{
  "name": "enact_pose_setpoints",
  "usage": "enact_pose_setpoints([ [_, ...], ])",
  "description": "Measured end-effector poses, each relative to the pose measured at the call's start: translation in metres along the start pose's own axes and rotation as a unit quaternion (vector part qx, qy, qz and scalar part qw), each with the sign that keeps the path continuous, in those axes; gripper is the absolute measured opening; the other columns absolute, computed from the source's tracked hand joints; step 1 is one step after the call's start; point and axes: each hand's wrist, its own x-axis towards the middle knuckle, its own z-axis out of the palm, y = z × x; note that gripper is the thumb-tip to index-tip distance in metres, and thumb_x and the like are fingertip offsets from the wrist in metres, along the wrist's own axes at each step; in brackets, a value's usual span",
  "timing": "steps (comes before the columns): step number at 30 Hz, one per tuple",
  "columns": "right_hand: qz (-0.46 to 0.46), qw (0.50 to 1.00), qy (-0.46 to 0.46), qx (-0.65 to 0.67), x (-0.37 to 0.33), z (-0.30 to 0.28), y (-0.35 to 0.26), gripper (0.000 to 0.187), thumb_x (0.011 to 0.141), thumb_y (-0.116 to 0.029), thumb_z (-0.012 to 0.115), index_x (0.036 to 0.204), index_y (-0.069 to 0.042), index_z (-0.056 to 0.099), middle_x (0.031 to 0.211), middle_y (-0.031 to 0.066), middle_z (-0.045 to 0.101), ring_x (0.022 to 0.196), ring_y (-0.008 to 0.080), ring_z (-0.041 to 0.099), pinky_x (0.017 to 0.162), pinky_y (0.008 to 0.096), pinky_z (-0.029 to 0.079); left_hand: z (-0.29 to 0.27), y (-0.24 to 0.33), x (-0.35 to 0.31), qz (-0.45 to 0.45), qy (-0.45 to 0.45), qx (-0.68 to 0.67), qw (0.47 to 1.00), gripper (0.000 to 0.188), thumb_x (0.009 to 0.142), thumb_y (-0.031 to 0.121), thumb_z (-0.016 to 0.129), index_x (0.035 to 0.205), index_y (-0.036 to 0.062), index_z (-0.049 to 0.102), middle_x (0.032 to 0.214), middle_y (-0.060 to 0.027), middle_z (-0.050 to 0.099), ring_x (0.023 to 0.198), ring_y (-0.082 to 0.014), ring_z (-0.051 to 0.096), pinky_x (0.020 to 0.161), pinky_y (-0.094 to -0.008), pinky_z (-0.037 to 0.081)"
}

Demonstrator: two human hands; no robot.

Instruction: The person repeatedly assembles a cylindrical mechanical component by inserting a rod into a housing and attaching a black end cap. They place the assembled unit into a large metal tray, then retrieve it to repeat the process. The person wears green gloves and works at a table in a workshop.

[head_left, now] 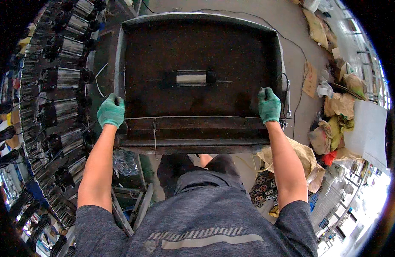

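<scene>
You gripped the tray (201,25) with left hand (110,111) and right hand (269,105) closed on opposite walls, keeping it level.

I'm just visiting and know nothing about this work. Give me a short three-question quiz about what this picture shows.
1. True or false: both hands wear green gloves.
2. What lies in the middle of the tray? A) a shiny metal cylinder with black ends B) a hammer C) a coil of rope
3. Where does each hand grip the tray?

Key:
1. True: the left hand and the right hand are both in green gloves.
2. A: the cylinder lies on its side at the tray's centre.
3. The left hand grips the left side wall and the right hand the right side wall, both near the front edge.
</scene>
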Motion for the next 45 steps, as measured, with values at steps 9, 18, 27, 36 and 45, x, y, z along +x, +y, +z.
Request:
enact_pose_setpoints([
  [9, -0.046, 0.998, -0.021, -0.044, -0.021, -0.013, -0.004, 0.029, 0.098, -0.037, 0.059, 0.093, -0.009, 0.064, 0.085, 0.0210, 0.067, 0.083, 0.0468, 0.063, 0.068, 0.0526, 0.050, 0.005, -0.002, -0.003, 0.065, 0.104, -0.026, 0.992, 0.015, 0.091, 0.026, 0.062, 0.095, 0.0122, 0.066, 0.102, -0.0122, 0.066, 0.088, -0.0393, 0.066, 0.074, -0.0499, 0.053],
  [18, 0.152, 0.977, -0.112, -0.101, -0.009, -0.014, -0.010, 0.047, 0.101, -0.055, 0.045, 0.111, -0.015, 0.066, 0.101, 0.0186, 0.072, 0.098, 0.0420, 0.068, 0.084, 0.0534, 0.053, 0.007, 0.009, -0.004, 0.202, 0.138, 0.038, 0.969, 0.018, 0.085, 0.021, 0.069, 0.094, 0.0059, 0.066, 0.101, -0.0148, 0.063, 0.099, -0.0366, 0.061, 0.089, -0.0497, 0.048],
  [27, 0.161, 0.976, -0.134, -0.053, -0.006, -0.028, -0.016, 0.041, 0.101, -0.048, 0.046, 0.103, -0.012, 0.066, 0.102, 0.0169, 0.072, 0.097, 0.0397, 0.069, 0.083, 0.0526, 0.054, 0.032, 0.248, 0.001, 0.189, -0.235, -0.146, 0.942, 0.038, 0.093, 0.023, 0.066, 0.123, 0.0002, 0.059, 0.122, -0.0177, 0.066, 0.106, -0.0314, 0.065, 0.094, -0.0396, 0.050],
  [36, 0.145, 0.987, -0.068, -0.014, -0.010, -0.021, -0.004, 0.035, 0.100, -0.042, 0.050, 0.096, -0.012, 0.066, 0.094, 0.0144, 0.072, 0.088, 0.0388, 0.068, 0.077, 0.0518, 0.055, 0.104, 0.314, 0.031, -0.147, -0.444, -0.454, 0.759, 0.022, 0.096, 0.021, 0.062, 0.114, 0.0077, 0.061, 0.097, -0.0088, 0.067, 0.071, -0.0223, 0.063, 0.060, -0.0370, 0.053],
  [45, 0.137, 0.987, -0.087, 0.000, -0.012, -0.028, -0.002, 0.033, 0.099, -0.041, 0.050, 0.098, -0.012, 0.066, 0.095, 0.0154, 0.072, 0.088, 0.0375, 0.070, 0.076, 0.0510, 0.056, 0.078, 0.301, 0.005, -0.121, -0.372, -0.431, 0.813, 0.024, 0.093, 0.013, 0.070, 0.106, 0.0043, 0.052, 0.094, -0.0142, 0.065, 0.081, -0.0309, 0.069, 0.065, -0.0444, 0.063],
])
